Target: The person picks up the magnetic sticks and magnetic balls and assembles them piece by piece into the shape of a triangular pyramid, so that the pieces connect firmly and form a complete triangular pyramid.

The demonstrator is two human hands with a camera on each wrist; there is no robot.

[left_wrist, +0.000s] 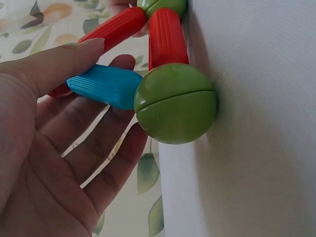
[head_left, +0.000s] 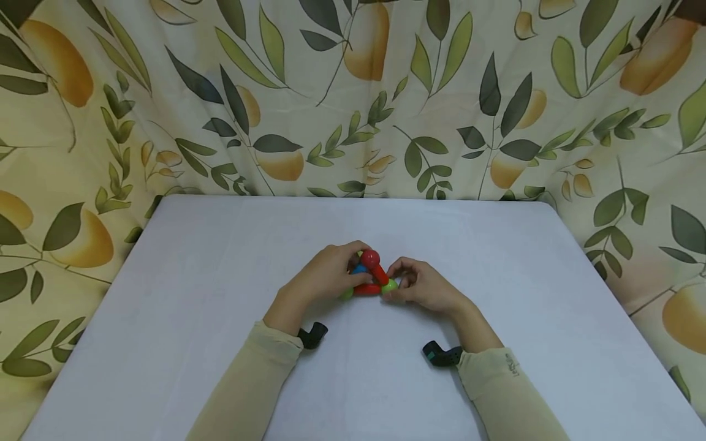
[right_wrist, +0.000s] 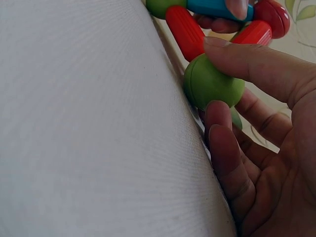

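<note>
A ball-and-rod construction toy, with red rods [head_left: 366,290] and a blue rod [left_wrist: 106,86], stands on the table between both hands. My left hand [head_left: 325,272] pinches the blue rod between thumb and fingers, beside a green ball [left_wrist: 175,103] low at the table. Thumb and fingertips of my right hand [head_left: 427,285] hold the other green ball [right_wrist: 215,84] at the right corner. A red ball [head_left: 371,258] tops the frame where a slanting red rod [head_left: 379,273] meets it. Behind that ball a bit of green shows, mostly hidden by the left hand.
The white table [head_left: 342,380] spreads around the hands. A leaf-and-fruit patterned curtain [head_left: 342,147] hangs along its far edge and sides. Black devices, one at the left wrist [head_left: 313,335] and one at the right wrist [head_left: 441,355], stick out from the sleeves.
</note>
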